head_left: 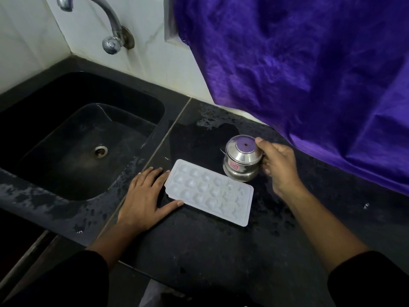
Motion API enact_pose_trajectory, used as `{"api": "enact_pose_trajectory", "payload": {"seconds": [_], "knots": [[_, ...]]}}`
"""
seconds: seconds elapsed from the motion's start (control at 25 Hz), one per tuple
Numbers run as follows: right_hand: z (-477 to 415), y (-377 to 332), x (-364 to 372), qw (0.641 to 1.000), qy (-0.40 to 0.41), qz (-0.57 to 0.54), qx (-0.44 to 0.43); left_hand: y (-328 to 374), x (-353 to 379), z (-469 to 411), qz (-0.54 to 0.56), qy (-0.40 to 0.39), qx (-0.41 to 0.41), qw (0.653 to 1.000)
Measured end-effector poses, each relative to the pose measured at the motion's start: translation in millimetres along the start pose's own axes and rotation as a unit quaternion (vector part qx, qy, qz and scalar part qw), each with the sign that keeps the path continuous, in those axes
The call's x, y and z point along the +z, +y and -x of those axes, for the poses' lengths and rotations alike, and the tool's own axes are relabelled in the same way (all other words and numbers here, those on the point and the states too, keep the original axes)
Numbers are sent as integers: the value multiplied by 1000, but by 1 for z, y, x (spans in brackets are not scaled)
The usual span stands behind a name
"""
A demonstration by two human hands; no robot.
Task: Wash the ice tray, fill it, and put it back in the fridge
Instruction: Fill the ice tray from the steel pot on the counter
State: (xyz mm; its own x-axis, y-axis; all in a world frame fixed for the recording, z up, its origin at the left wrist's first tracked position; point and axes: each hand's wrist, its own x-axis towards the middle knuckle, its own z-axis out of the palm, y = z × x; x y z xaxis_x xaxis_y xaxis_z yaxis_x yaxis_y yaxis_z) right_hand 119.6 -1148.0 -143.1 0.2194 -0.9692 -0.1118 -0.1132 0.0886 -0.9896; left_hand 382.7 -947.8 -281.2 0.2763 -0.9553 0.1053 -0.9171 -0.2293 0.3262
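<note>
On the wet black counter, our left hand lies flat, fingers spread, at nine o'clock of the ice tray; our right hand grips a tilted steel cup, its red label unreadable.

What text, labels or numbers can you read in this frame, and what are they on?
Nothing legible.
On the steel pot in the right hand: a red sticker, too small and blurred to read.
On the ice tray, tap and sink: no text visible.
</note>
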Motion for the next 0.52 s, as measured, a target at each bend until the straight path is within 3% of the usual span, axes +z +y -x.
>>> {"api": "enact_pose_trajectory", "payload": {"seconds": [0.12, 0.2, 0.32, 0.52], "knots": [[-4, -7, 15, 996, -24, 68, -46, 0, 0, 1, -1, 3, -1, 1000], [-5, -10, 24, 978, -49, 184, -88, 1, -1, 1, -1, 4, -2, 1000], [-2, -16, 40, 899, -47, 406, -159, 1, -1, 1, 6, 5, -5, 1000], [4, -20, 63, 812, -52, 542, -211, 1, 0, 1, 5, 5, -6, 1000]]}}
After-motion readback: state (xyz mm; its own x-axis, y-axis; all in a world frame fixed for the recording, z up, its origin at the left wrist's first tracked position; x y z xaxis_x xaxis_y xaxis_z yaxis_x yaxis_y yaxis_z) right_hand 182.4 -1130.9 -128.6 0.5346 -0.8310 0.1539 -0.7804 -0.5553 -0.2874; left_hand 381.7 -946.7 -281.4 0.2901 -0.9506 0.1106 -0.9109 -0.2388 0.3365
